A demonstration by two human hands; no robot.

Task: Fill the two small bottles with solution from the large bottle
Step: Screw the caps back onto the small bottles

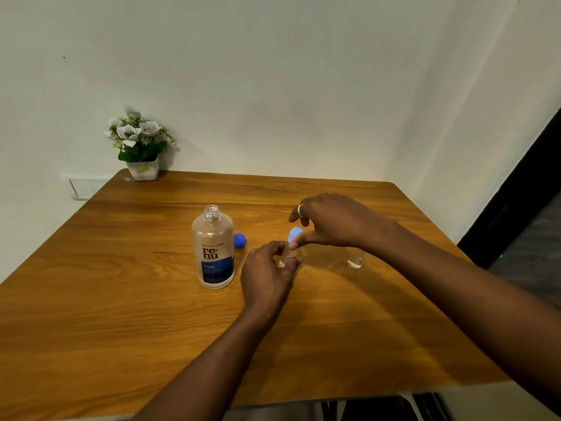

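Left hand (pixel 267 271) gripping small bottle (pixel 290 258), right hand (pixel 331 223) — pinching cap (pixel 295 233)

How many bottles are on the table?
3. The big bottle stands open in the middle. A small bottle is in the left hand, with the right hand pinching its blue cap. The other small bottle stands farther right, partly hidden.

Passage across the table (pixel 121 314) is being blocked by the large bottle (pixel 213 250), blue cap (pixel 239 240) and second small bottle (pixel 355 264); room is being left along the near edge.
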